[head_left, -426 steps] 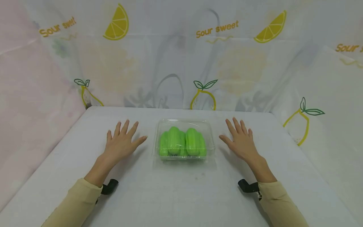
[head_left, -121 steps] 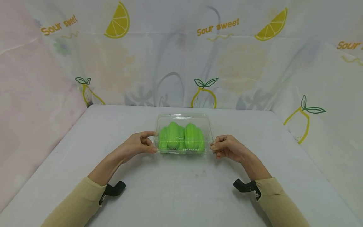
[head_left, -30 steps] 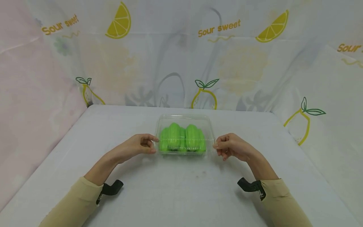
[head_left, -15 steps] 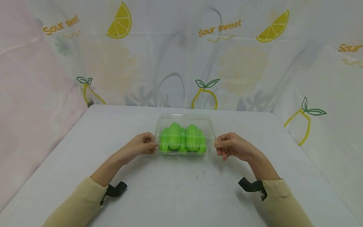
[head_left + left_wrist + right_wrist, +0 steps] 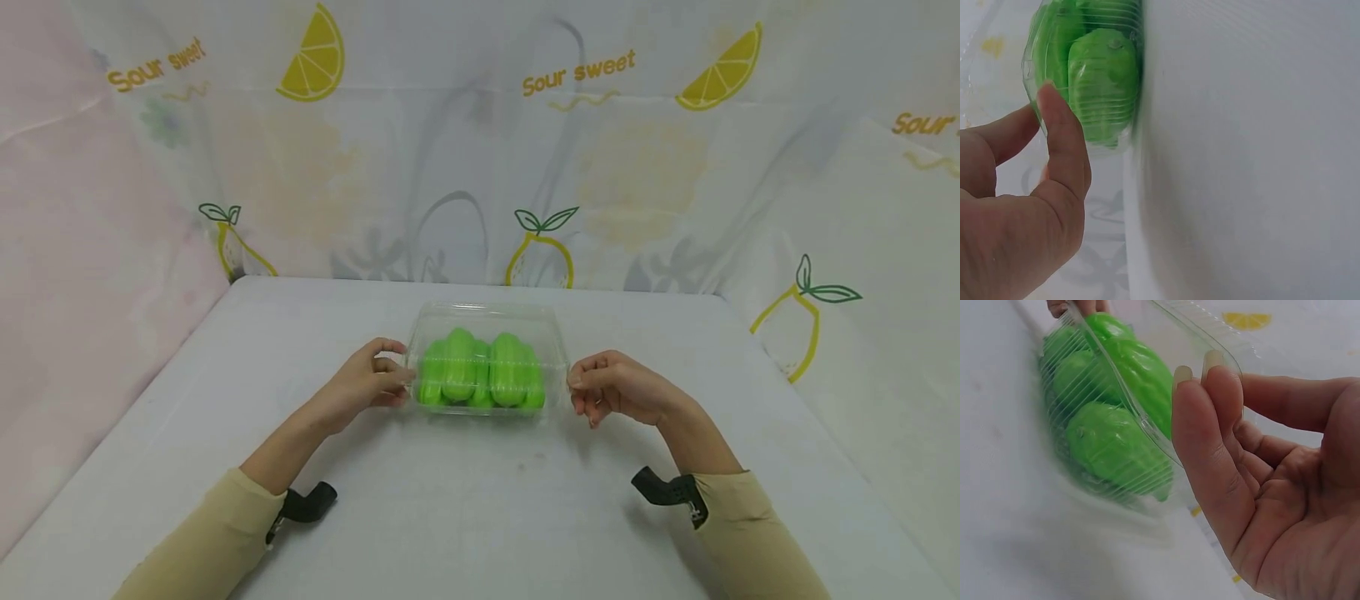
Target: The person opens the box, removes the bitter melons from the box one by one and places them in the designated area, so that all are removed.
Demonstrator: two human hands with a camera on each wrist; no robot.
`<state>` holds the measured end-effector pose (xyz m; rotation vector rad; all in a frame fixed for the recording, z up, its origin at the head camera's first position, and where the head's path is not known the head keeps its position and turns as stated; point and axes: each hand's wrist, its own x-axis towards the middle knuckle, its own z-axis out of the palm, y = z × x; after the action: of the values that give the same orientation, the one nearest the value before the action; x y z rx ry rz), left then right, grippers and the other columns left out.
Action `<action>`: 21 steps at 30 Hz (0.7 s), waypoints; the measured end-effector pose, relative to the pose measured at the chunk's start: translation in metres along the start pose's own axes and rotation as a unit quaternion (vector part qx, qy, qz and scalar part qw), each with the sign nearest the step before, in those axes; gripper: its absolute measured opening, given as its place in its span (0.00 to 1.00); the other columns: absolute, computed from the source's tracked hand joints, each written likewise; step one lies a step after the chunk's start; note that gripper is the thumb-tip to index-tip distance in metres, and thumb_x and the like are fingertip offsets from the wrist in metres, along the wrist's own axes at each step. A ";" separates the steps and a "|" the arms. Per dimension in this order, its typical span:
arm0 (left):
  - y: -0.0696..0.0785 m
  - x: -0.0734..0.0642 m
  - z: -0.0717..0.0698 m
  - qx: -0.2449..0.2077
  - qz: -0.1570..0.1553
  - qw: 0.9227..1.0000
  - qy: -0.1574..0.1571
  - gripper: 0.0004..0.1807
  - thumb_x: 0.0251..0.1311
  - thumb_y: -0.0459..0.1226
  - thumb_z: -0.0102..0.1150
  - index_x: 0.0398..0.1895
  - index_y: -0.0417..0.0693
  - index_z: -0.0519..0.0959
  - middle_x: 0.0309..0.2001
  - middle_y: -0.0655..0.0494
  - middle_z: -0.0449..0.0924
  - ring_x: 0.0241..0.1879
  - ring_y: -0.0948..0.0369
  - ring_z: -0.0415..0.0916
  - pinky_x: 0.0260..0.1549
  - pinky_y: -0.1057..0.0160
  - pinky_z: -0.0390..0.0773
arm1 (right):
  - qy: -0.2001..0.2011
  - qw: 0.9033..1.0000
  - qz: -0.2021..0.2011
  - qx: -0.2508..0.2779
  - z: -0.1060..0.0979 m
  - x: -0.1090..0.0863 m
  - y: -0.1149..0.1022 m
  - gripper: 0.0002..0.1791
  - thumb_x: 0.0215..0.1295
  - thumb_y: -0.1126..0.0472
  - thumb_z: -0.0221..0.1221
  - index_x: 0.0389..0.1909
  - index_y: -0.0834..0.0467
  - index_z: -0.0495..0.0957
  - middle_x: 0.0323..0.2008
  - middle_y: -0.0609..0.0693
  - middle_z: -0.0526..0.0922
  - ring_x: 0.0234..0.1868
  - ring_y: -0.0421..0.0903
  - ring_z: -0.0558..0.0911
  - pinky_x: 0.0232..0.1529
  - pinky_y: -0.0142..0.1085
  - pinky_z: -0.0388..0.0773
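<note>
A clear plastic clamshell box (image 5: 486, 313) stands near the middle of the table, with several green, lengthwise-ribbed vegetables (image 5: 459, 364) inside. My left hand (image 5: 362, 383) is at the box's left side. In the left wrist view its thumb (image 5: 1064, 140) lies over the rim and a finger is behind it, pinching the edge. On the other side, my right hand (image 5: 624, 388) pinches the right rim between thumb and forefinger, the other fingers curled beneath. The right wrist view shows the thumb (image 5: 1205, 453) in front of the clear rim.
A white cloth covers the table (image 5: 480, 517). Behind it hangs a printed curtain (image 5: 450, 150) with lemons and lettering. Black wrist cameras sit at the left cuff (image 5: 307, 502) and the right cuff (image 5: 663, 487).
Earliest, both hands lay spread beside the box; later they hold its two sides. In the last half second the left forefinger has straightened upward along the side, and the box has shifted slightly nearer.
</note>
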<state>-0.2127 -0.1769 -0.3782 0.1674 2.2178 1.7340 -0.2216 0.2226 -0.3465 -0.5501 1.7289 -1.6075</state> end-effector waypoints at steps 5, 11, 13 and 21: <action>0.002 -0.001 -0.001 0.014 0.005 1.000 0.002 0.40 0.66 0.35 0.60 0.77 0.47 0.52 0.39 0.51 0.76 0.35 0.60 0.81 0.37 0.64 0.85 | 0.012 1.000 -0.007 -0.001 0.001 0.000 -0.001 0.12 0.74 0.64 0.50 0.31 0.59 0.78 0.26 0.48 0.83 0.21 0.38 0.81 0.31 0.35 0.85; 0.002 0.000 -0.002 0.021 0.004 1.000 -0.001 0.43 0.66 0.34 0.61 0.79 0.46 0.49 0.43 0.49 0.76 0.37 0.59 0.81 0.38 0.65 0.85 | 0.040 0.999 -0.018 0.001 0.003 0.000 -0.004 0.10 0.74 0.65 0.51 0.36 0.58 0.80 0.30 0.48 0.85 0.24 0.38 0.82 0.36 0.37 0.85; 0.002 0.000 -0.001 0.020 0.001 1.000 -0.001 0.44 0.66 0.34 0.61 0.79 0.45 0.48 0.43 0.49 0.75 0.37 0.60 0.81 0.37 0.66 0.85 | 0.059 0.998 -0.020 0.009 0.003 0.000 -0.005 0.09 0.74 0.65 0.51 0.39 0.57 0.81 0.34 0.49 0.86 0.25 0.38 0.83 0.39 0.37 0.86; 0.003 0.000 -0.001 0.020 0.005 1.000 -0.001 0.45 0.66 0.35 0.62 0.79 0.43 0.47 0.42 0.50 0.74 0.36 0.61 0.81 0.36 0.67 0.85 | 0.110 0.991 -0.025 0.066 0.008 0.000 -0.008 0.14 0.74 0.67 0.51 0.57 0.65 0.67 0.46 0.52 0.86 0.30 0.40 0.86 0.45 0.38 0.86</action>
<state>-0.2131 -0.1770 -0.3754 0.1891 2.2535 1.6950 -0.2172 0.2166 -0.3382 -0.3653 1.7599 -1.8616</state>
